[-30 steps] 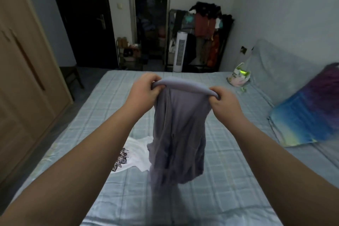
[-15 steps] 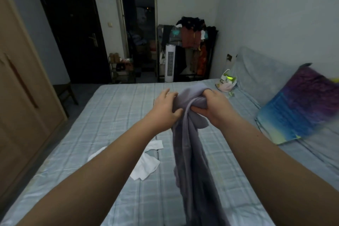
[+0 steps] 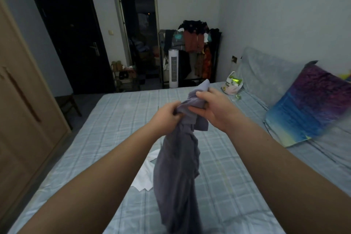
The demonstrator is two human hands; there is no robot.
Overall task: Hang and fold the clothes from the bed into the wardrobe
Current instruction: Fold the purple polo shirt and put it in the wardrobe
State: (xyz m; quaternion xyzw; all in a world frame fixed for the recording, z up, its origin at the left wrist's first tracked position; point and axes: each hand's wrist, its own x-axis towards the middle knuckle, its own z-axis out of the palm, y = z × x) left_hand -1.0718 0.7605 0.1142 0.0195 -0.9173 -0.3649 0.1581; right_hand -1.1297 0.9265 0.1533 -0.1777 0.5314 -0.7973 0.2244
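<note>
A grey-purple garment (image 3: 178,173) hangs bunched above the bed (image 3: 117,131), its lower part trailing toward me. My left hand (image 3: 167,114) pinches its gathered top from the left. My right hand (image 3: 210,108) grips the same top edge from the right, a corner of cloth sticking up above the thumb. Both hands are close together. A white printed shirt (image 3: 146,176) lies flat on the checked sheet, partly hidden behind the hanging garment. The wooden wardrobe (image 3: 24,112) stands shut along the left side.
A blue and purple pillow (image 3: 311,104) and a grey pillow (image 3: 266,70) lean at the right. A white plastic bag (image 3: 232,83) sits near them. Beyond the bed are a clothes rack (image 3: 195,43), a white tower fan (image 3: 173,68), a dark door (image 3: 70,40) and a chair (image 3: 68,104).
My hands have come together from holding the garment's top stretched wide. The cloth is now gathered into a bunch between them, and my view has tilted up a little.
</note>
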